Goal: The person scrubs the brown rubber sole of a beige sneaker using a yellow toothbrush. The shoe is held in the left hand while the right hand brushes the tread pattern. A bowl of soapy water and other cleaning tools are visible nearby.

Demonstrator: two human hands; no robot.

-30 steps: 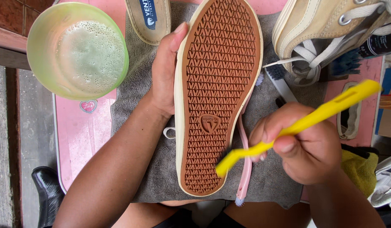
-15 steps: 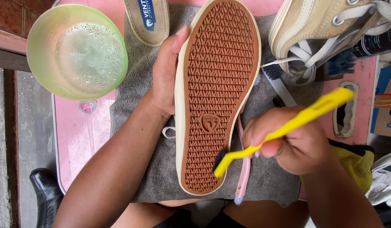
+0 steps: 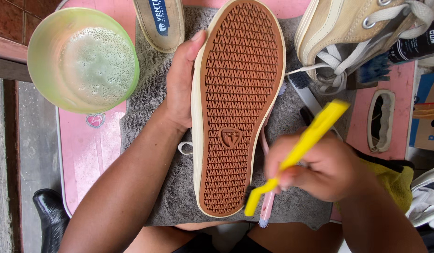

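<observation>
Left hand (image 3: 182, 82) clamps the left edge of an upturned shoe (image 3: 235, 103), brown sole up, on a grey towel (image 3: 292, 117) over a pink table (image 3: 86, 150). Right hand (image 3: 320, 166) fists a yellow brush (image 3: 301, 150), head at the sole's near-right edge. Foamy green bowl (image 3: 81, 58) far left.

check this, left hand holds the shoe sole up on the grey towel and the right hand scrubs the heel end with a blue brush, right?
Not quite: the brush is yellow, not blue, as the head view shows. The rest holds: the left hand holds the shoe sole up on the grey towel, and the right hand works at the heel end.
</observation>
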